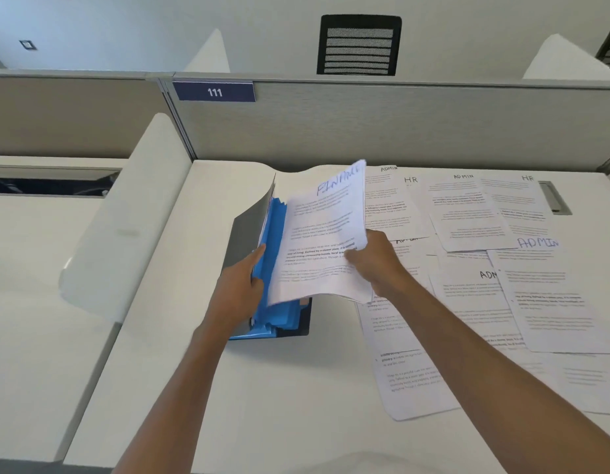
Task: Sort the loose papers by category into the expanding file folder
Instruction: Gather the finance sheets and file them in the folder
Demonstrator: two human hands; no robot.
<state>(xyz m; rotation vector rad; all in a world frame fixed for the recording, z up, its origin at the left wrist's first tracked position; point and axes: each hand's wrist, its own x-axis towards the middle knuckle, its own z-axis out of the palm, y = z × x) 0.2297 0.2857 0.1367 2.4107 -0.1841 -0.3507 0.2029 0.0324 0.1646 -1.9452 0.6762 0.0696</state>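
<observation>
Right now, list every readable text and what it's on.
"111": blue sign on the partition.
"FINAN", end blurred: held sheet, right hand.
"ADMIN": rear edge sheet, middle sheet, blue-ink sheet.
"HR": left rear sheet, right rear sheet.
"ADM", cut off: front sheet.
Heading beside the hand: mostly hidden.
Printed paragraphs: too small.
Folder: no text seen.

blue plastic folder (274, 268), matt white desk (262, 388)
</observation>
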